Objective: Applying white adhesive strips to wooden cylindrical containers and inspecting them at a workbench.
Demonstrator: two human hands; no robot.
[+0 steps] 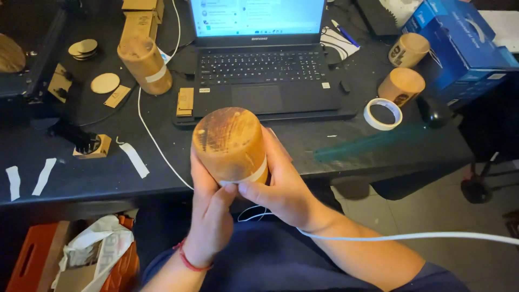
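Centrally, both hands clamp one wooden cylinder held above the lap, just off the near edge of the black bench: left hand wraps its lower left side, right hand grips the right side, thumb on the white tape band at its bottom rim. Behind it an open laptop sits on the bench, a second taped cylinder stands to the left, a tape roll and two more cylinders lie to the right beside a blue box. White cable crosses the lap.
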